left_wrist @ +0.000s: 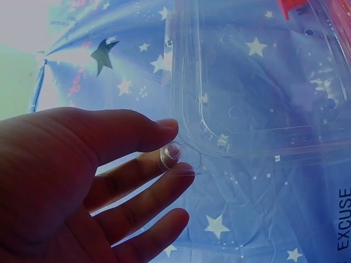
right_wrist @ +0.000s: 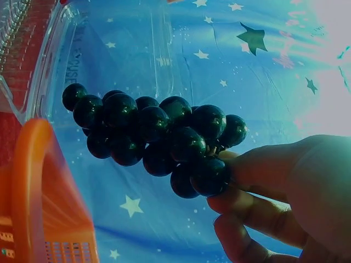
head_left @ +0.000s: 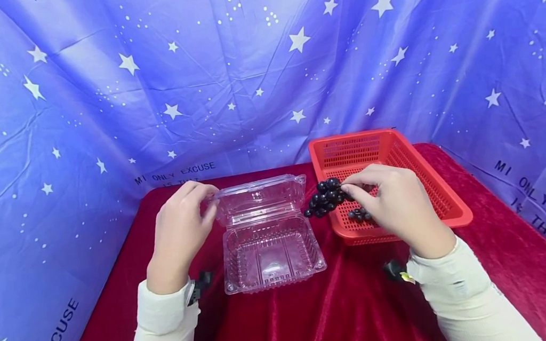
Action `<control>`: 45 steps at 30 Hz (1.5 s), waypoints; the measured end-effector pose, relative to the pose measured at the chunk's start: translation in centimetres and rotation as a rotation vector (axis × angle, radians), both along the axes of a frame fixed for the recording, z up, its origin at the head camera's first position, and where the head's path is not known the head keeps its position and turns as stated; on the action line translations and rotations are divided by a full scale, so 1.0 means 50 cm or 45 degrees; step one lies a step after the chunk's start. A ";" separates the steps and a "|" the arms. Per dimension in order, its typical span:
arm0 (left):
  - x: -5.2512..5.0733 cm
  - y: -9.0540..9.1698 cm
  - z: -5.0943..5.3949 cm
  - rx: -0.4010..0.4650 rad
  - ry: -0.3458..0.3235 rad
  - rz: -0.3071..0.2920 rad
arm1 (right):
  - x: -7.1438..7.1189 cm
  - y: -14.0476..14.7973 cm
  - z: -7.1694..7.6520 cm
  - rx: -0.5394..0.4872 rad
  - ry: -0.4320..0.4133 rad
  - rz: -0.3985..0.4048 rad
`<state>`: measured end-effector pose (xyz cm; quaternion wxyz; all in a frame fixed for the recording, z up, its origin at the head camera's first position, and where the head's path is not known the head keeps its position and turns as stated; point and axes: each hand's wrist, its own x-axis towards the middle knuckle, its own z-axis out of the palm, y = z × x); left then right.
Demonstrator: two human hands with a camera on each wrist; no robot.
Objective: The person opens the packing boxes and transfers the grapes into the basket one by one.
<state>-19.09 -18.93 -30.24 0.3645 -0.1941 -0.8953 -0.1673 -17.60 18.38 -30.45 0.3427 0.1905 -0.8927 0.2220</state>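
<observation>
A clear plastic clamshell box stands on the red cloth with its lid raised. At the lid's left corner my left hand pinches the small corner tab between thumb and fingers, as the left wrist view shows. My right hand holds a bunch of dark grapes by its stem end, thumb against fingers. The bunch hangs over the left rim of the red basket, beside the box lid. Inside the basket lies another small dark bunch, partly hidden by my right hand.
Wine-red velvet cloth covers the table. A blue curtain with white stars closes off the back and both sides, close behind the basket and the box. Dark devices are strapped at both wrists over white sleeves.
</observation>
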 end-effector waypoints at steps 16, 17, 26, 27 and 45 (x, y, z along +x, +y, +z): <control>0.002 0.001 -0.002 0.005 0.009 0.006 | -0.017 0.042 0.005 -0.023 0.011 -0.086; 0.002 0.001 -0.002 0.004 0.009 0.007 | -0.017 0.044 0.005 -0.028 0.007 -0.089; 0.002 0.001 -0.002 0.003 0.016 0.007 | -0.023 0.055 0.002 -0.018 -0.022 -0.121; 0.002 0.001 -0.003 0.002 0.017 0.008 | -0.023 0.056 0.001 -0.015 -0.030 -0.126; 0.001 0.002 -0.005 0.000 0.014 0.021 | -0.038 0.076 -0.012 -0.011 -0.138 -0.179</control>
